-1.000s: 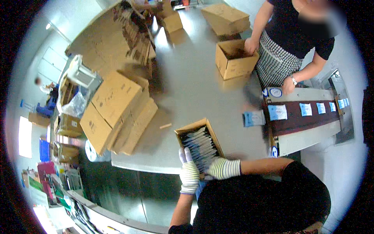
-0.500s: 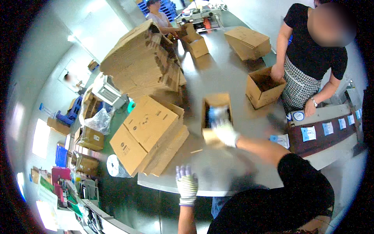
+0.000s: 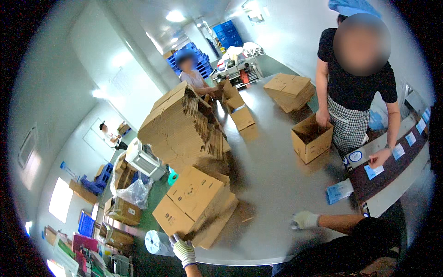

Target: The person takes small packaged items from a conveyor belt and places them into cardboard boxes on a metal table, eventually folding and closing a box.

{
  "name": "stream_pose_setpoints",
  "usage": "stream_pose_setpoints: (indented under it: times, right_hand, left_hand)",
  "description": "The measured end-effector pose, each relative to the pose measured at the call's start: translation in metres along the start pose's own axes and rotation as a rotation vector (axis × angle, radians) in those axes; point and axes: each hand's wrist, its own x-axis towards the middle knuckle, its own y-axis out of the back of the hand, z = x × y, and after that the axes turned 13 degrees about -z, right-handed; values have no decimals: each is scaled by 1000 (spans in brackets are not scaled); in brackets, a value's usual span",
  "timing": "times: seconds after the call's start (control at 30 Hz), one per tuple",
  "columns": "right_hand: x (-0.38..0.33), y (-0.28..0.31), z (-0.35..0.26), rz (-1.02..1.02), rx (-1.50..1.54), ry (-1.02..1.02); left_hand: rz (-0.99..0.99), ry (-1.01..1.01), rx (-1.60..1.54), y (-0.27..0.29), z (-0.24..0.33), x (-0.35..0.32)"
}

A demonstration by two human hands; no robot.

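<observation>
My left hand (image 3: pixel 183 251), in a striped knit glove, is at the near corner of a short stack of flattened cardboard cartons (image 3: pixel 189 198). Its fingers are stretched out against the cardboard edge, not wrapped round it. Over the bare metal table (image 3: pixel 272 203) is my right hand (image 3: pixel 304 220), also gloved, with loosely bent fingers and nothing visible in it. Nearest to it lies a pile of blue-and-white packets (image 3: pixel 339 191) by the conveyor. Farther up the table stands an open carton (image 3: pixel 242 115) with something blue-white in it.
A tall stack of flattened cartons (image 3: pixel 180 129) rises at the left. Across the table, a co-worker (image 3: pixel 355 83) holds an open carton (image 3: pixel 312 138) and touches a packet on the conveyor (image 3: pixel 385 171). Another person (image 3: pixel 191 76) handles a carton at the far end.
The open carton under my right hand has slid away to the far end, and that hand has drawn back empty. My left hand has come to the short carton stack. The view has shifted.
</observation>
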Motion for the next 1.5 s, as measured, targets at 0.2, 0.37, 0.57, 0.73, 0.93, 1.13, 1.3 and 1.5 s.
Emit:
stream_pose_setpoints:
  times: [0.2,0.37,0.57,0.73,0.93,1.13,1.3,1.5]
  right_hand:
    - [-76,-105,47,25,312,-53]
    - [-73,-128,61,110,367,-62]
    - [-89,-114,42,140,70,81]
    - [-121,-107,32,56,252,156]
    - [-110,-100,27,427,2054,547]
    - [-151,14,0,1439,1077,301]
    - [-154,-13,38,1146,953,-106]
    - [-140,-32,11,1381,1012,-46]
  left_hand:
    - [207,-103,103,2,18,-15]
    - [224,-177,91,5,52,-37]
    - [405,-187,-73,55,126,-90]
    - [896,-475,-655,141,221,-174]
    - [824,-356,-674,158,237,-227]
    - [216,-323,-873,105,230,-228]
    - [88,-486,-1014,5,202,-199]
    - [-519,-374,-1395,-7,206,-178]
